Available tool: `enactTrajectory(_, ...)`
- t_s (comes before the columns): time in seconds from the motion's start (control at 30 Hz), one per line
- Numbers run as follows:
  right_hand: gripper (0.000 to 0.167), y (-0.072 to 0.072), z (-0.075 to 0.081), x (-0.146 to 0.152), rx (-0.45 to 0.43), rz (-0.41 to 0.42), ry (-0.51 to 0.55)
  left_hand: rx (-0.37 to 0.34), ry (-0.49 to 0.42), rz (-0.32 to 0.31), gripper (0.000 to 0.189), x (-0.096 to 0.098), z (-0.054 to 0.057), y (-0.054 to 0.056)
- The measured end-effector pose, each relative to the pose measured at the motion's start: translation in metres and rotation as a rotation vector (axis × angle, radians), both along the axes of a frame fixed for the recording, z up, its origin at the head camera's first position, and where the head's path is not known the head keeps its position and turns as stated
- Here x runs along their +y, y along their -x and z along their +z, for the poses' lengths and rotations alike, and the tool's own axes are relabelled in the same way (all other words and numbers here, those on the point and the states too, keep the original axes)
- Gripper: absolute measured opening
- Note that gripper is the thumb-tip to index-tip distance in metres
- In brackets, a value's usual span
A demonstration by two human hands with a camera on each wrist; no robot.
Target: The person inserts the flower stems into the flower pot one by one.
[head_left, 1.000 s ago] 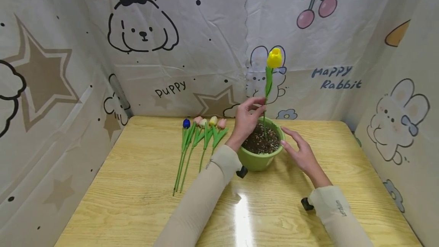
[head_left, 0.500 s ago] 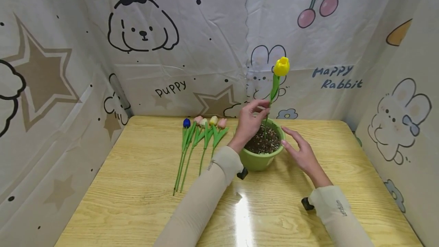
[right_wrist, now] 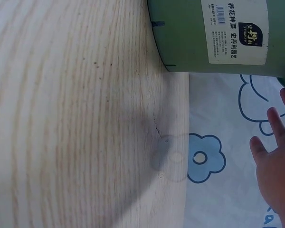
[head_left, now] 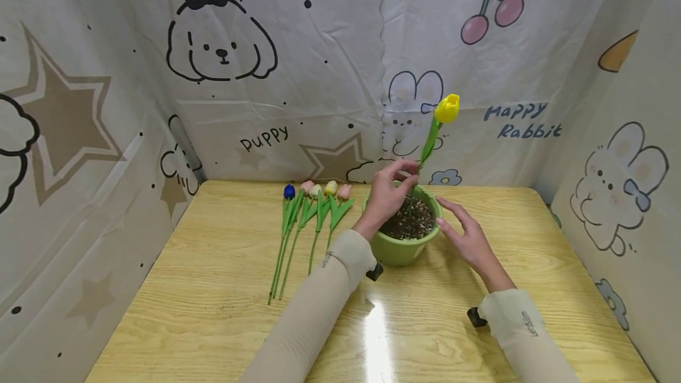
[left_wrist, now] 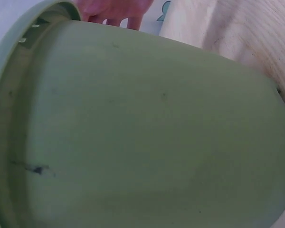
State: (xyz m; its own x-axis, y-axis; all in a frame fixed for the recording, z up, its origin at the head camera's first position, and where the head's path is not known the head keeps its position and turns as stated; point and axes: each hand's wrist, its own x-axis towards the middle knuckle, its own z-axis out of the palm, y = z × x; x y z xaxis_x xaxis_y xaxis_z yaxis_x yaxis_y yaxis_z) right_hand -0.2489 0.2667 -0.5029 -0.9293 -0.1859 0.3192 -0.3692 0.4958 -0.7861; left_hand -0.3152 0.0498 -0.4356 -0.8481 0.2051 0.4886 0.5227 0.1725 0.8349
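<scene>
In the head view my left hand (head_left: 387, 194) pinches the green stem of a yellow tulip (head_left: 447, 109) between thumb and fingers. The stem's lower end stands in the dark soil (head_left: 407, 220) of a green flowerpot (head_left: 399, 252), and the flower leans right. My right hand (head_left: 470, 244) is at the pot's right side, fingertips at the rim, fingers extended and not wrapped round it. The flowerpot wall (left_wrist: 156, 123) fills most of the left wrist view. In the right wrist view my right hand (right_wrist: 278, 166) shows spread fingers beside the labelled pot (right_wrist: 185, 42).
Several tulips lie on the wooden table (head_left: 213, 288) left of the pot, among them a blue tulip (head_left: 289, 192) and a pink tulip (head_left: 344, 192). A printed cloth (head_left: 330, 34) hangs behind the table and along both sides.
The yellow tulip's head has tipped right and sunk lower. My left hand has shifted slightly right and down with the stem, while the right hand stays at the pot's rim.
</scene>
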Motion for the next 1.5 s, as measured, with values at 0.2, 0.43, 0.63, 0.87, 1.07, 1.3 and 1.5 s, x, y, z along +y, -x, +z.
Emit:
enactTrajectory(0.2,0.053,-0.001,-0.0012,0.0006,-0.001,-0.002,-0.002,0.03,0.049,-0.009,0.023,-0.0001,-0.0016,-0.0018)
enactTrajectory(0.43,0.053,-0.0013,-0.0008,0.0007,-0.003,-0.002,-0.002,0.047,0.126,0.001,0.024,-0.0004,-0.0034,-0.0021)
enactTrajectory(0.63,0.053,-0.0015,-0.0007,0.0008,-0.011,-0.004,0.001,0.06,0.2,-0.002,0.025,-0.0009,-0.0042,-0.0018)
enactTrajectory(0.87,0.053,-0.0024,-0.0003,0.0003,-0.017,-0.005,0.003,0.026,0.292,0.009,0.023,-0.0001,-0.0045,-0.0028)
enactTrajectory(1.07,0.053,-0.003,0.0003,-0.0002,-0.022,-0.018,-0.005,0.006,0.298,0.003,0.02,0.0004,-0.0045,-0.0027)
enactTrajectory(1.3,0.053,-0.003,0.0033,-0.0017,-0.024,-0.017,-0.012,0.01,0.316,-0.002,0.021,-0.0006,-0.0045,-0.0013)
enactTrajectory(1.5,0.054,-0.0015,0.0049,-0.001,-0.028,-0.012,-0.015,0.006,0.341,0.005,0.02,0.0003,-0.0032,0.0007)
